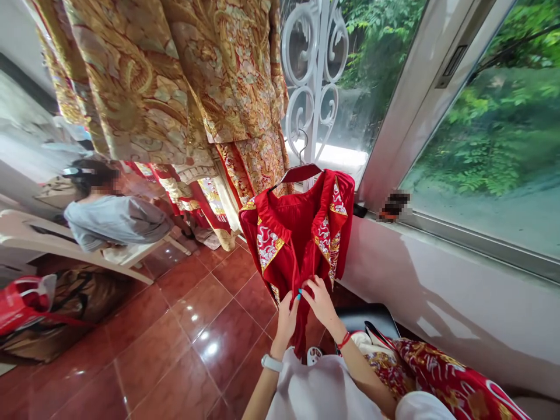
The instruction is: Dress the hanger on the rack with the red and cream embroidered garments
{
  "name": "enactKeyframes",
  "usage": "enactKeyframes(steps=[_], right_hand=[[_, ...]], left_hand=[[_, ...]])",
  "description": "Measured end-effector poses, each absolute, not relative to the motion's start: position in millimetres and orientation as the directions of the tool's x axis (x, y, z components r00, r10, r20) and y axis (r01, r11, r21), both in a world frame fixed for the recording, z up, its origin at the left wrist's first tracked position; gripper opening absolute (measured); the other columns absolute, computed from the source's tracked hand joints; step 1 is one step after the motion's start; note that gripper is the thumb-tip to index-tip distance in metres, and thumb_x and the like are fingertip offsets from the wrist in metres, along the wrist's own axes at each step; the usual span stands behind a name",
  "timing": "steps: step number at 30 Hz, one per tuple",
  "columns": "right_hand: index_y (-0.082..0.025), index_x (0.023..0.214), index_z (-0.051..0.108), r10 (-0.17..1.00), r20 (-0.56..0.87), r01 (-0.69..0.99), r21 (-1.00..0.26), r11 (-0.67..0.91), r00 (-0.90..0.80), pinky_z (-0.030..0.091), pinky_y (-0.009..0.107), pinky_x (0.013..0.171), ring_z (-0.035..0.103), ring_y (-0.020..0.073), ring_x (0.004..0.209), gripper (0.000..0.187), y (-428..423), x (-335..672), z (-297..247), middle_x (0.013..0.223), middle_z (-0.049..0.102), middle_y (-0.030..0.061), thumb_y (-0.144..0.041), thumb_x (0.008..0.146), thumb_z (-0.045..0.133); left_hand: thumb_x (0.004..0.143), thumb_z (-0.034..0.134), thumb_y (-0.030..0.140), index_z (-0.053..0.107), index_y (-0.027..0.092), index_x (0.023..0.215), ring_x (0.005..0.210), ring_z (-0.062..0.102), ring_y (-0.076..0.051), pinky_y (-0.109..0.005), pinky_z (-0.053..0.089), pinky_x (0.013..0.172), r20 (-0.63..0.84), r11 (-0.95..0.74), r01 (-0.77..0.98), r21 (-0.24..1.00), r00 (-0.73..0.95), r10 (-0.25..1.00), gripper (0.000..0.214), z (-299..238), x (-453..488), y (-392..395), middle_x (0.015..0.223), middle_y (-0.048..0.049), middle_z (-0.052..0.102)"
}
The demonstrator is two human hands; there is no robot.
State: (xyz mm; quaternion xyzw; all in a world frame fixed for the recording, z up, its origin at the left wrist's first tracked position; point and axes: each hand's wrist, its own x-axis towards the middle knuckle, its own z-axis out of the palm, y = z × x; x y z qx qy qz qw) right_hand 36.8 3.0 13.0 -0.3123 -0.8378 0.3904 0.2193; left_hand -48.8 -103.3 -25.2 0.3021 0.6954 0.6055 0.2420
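A red jacket (301, 233) with gold and white embroidered panels and a gathered neckline hangs from a hanger (301, 172) in front of me. Its front falls partly open at the neck, with thin red cords hanging down. My left hand (287, 315) pinches the jacket's front edge from the left, low on the chest. Close beside it, my right hand (320, 301) has its fingers bent and pressed on the opposite front edge. The fingertips of both hands nearly meet, and the exact spot between them is too small to make out.
Gold embroidered garments (144, 81) hang at upper left. A person (114, 216) sits on a pale chair at the left. On a black chair (367, 318) at lower right lies red embroidered cloth (446, 373). The window frame (394, 116) and white wall stand to the right.
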Motion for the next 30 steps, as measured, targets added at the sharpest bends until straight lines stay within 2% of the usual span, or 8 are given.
enactKeyframes(steps=[6,9,11,13,16,18,25,30], right_hand=[[-0.018,0.092,0.065,0.631,0.011,0.481,-0.637,0.603,-0.776,0.042,0.045,0.099,0.053,0.0304,0.113,0.016,-3.7,37.0,26.4,0.117,0.059,0.0160,-0.023,0.090,0.050],[-0.018,0.079,0.067,0.658,-0.028,0.503,-0.669,0.547,-0.753,0.041,0.047,0.100,0.054,0.0316,0.112,0.016,-2.4,38.6,28.5,0.117,0.060,0.0162,-0.022,0.085,0.054],[-0.018,0.067,0.067,0.669,-0.073,0.437,-0.808,0.395,-0.740,0.042,0.044,0.099,0.057,0.0284,0.106,0.020,-1.4,41.0,27.1,0.106,0.062,0.0128,-0.023,0.083,0.055],[-0.019,0.063,0.067,0.654,-0.166,0.315,-0.942,0.116,-0.738,0.047,0.039,0.094,0.061,0.0247,0.099,0.023,-1.9,44.3,23.9,0.098,0.063,0.0091,-0.029,0.081,0.056],[-0.020,0.070,0.068,0.606,-0.352,0.184,-0.928,-0.323,-0.714,0.053,0.036,0.081,0.065,0.0237,0.091,0.024,-3.8,48.6,19.4,0.092,0.067,0.0076,-0.041,0.078,0.058],[-0.020,0.073,0.067,0.641,-0.407,0.158,-0.899,-0.409,-0.651,0.053,0.035,0.078,0.065,0.0241,0.089,0.024,-1.5,48.3,21.7,0.088,0.069,0.0077,-0.042,0.077,0.059],[-0.022,0.062,0.067,0.875,-0.075,0.277,-0.958,0.069,-0.479,0.036,0.041,0.106,0.054,0.0270,0.114,0.026,47.3,10.2,90.7,0.099,0.065,0.0075,-0.033,0.080,0.052],[-0.021,0.060,0.067,0.905,0.036,0.251,-0.955,0.156,-0.425,0.035,0.042,0.105,0.048,0.0278,0.119,0.031,72.0,-22.2,146.4,0.103,0.061,0.0076,-0.028,0.081,0.047]], left_hand=[[0.092,0.048,0.041,0.067,0.015,0.108,0.102,0.066,-0.023,-0.040,0.049,0.097,0.045,0.075,0.148,0.986,-0.672,0.739,0.036,-15.7,-42.8,-106.3,0.109,-0.0123,0.071],[0.092,0.047,0.037,0.067,0.016,0.101,0.093,0.066,-0.022,-0.039,0.051,0.091,0.088,0.082,0.221,0.972,-0.662,0.744,0.031,-13.4,-41.6,-108.0,0.101,-0.0112,0.072],[0.092,0.046,0.035,0.066,0.016,0.097,0.087,0.066,-0.021,-0.038,0.053,0.085,0.115,0.097,0.273,0.957,-0.664,0.739,0.028,-12.2,-40.9,-109.5,0.095,-0.0101,0.071],[0.092,0.045,0.033,0.065,0.017,0.093,0.084,0.066,-0.021,-0.037,0.053,0.081,0.135,0.122,0.322,0.939,-0.669,0.731,0.026,-11.4,-39.7,-110.8,0.090,-0.0086,0.070],[0.092,0.045,0.030,0.066,0.018,0.091,0.084,0.065,-0.022,-0.038,0.052,0.081,0.173,0.172,0.415,0.894,-0.671,0.721,0.024,-12.0,-36.9,-111.3,0.088,-0.0077,0.069],[0.093,0.043,0.028,0.066,0.019,0.094,0.087,0.065,-0.023,-0.040,0.052,0.083,0.200,0.196,0.469,0.861,-0.667,0.717,0.025,-13.9,-35.1,-111.0,0.091,-0.0086,0.070],[0.094,0.040,0.028,0.059,0.020,0.079,0.081,0.062,-0.023,-0.038,0.051,0.078,0.294,0.203,0.568,0.798,-0.660,0.691,0.025,-15.4,-33.3,-111.3,0.081,-0.0076,0.066],[0.096,0.038,0.028,0.053,0.022,0.073,0.076,0.058,-0.021,-0.036,0.049,0.078,0.407,0.138,0.614,0.777,-0.658,0.633,0.028,-0.2,-35.4,-114.9,0.075,-0.0049,0.061]])
